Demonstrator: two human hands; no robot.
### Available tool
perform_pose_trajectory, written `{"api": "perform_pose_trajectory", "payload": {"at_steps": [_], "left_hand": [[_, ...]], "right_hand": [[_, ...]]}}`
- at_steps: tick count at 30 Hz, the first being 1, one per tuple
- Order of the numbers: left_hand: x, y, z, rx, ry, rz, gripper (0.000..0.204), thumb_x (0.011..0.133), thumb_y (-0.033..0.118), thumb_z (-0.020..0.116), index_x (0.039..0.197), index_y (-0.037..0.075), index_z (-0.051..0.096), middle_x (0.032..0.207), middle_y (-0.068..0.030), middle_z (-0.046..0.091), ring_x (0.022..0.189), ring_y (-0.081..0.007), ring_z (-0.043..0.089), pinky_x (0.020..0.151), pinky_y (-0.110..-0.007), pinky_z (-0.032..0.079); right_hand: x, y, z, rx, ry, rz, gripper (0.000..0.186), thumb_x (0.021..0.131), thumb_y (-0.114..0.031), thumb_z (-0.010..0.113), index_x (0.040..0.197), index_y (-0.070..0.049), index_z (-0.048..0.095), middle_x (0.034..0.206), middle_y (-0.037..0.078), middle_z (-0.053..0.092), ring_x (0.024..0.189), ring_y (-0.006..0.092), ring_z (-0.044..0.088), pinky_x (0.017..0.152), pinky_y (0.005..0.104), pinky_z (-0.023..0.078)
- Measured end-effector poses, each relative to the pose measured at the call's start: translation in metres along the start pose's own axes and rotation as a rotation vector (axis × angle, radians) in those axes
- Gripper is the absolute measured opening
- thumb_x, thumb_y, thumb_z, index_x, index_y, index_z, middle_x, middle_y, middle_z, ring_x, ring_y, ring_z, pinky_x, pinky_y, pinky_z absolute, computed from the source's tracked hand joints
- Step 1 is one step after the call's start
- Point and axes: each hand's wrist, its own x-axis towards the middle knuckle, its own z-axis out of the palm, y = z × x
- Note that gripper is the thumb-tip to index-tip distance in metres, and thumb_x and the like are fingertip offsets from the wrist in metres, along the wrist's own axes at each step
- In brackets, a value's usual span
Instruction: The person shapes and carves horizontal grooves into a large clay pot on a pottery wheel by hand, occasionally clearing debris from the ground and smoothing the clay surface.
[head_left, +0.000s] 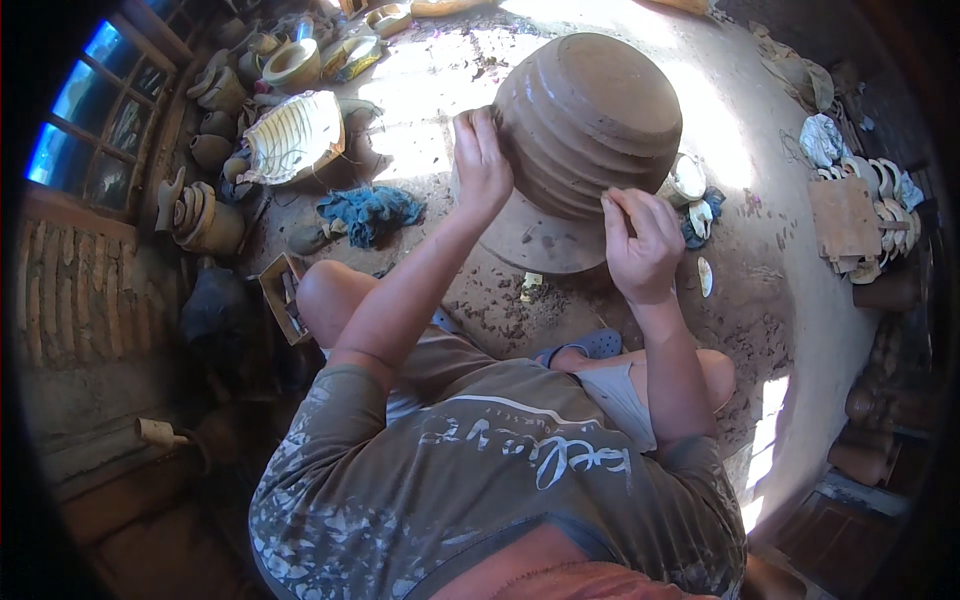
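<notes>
A large brown clay pot [585, 120] with a rounded body and raised bands around it stands in front of me, its flat closed end up. It rests on a round clay-smeared disc [545, 240]. My left hand [482, 168] is closed at the pot's left side, the fingertips bent against the wall. At its lower front right, my right hand [643, 247] is closed too, thumb and fingers pinched together by the lowest band. Whatever lies between the fingers of either hand is hidden or too small to make out.
Clay crumbs [520, 310] litter the ground by my legs. To the left lie a teal cloth [370, 212], a ribbed pale piece [295, 138] and a wooden box [283, 298]. Right of the pot are a white bowl [686, 178] and a small oval piece [705, 277]. Pots line both walls.
</notes>
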Motion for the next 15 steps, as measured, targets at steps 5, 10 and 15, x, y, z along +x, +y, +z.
{"api": "perform_pose_trajectory", "payload": {"at_steps": [5, 10, 15], "left_hand": [[0.067, 0.013, 0.017, 0.209, -0.068, 0.374, 0.034, 0.099, 0.002, 0.051, 0.132, -0.001, 0.059, 0.124, -0.0264, 0.058, 0.113, -0.0427, 0.059, 0.1, -0.045, 0.05], [0.084, 0.045, 0.045, -0.048, -0.264, 0.136, 0.038, 0.113, 0.032, 0.044, 0.132, 0.002, 0.058, 0.126, -0.0263, 0.067, 0.118, -0.0434, 0.065, 0.099, -0.047, 0.052], [0.082, 0.036, 0.05, -0.023, -0.156, 0.252, 0.038, 0.113, 0.033, 0.047, 0.13, 0.0, 0.056, 0.113, -0.0266, 0.072, 0.106, -0.0471, 0.068, 0.092, -0.051, 0.054]], "right_hand": [[0.034, -0.01, 0.027, -0.147, 0.036, -0.203, 0.015, 0.081, -0.007, 0.084, 0.093, -0.011, 0.078, 0.09, 0.002, 0.074, 0.082, 0.022, 0.069, 0.078, 0.0361, 0.049], [0.052, -0.01, 0.046, -0.233, 0.007, -0.303, 0.014, 0.079, -0.011, 0.083, 0.092, -0.013, 0.076, 0.09, 0.0, 0.07, 0.082, 0.0204, 0.067, 0.076, 0.0363, 0.048], [0.056, -0.008, 0.05, -0.368, -0.096, -0.263, 0.012, 0.078, -0.013, 0.081, 0.088, -0.014, 0.075, 0.086, 0.0, 0.067, 0.079, 0.0205, 0.065, 0.07, 0.0362, 0.048]]}}
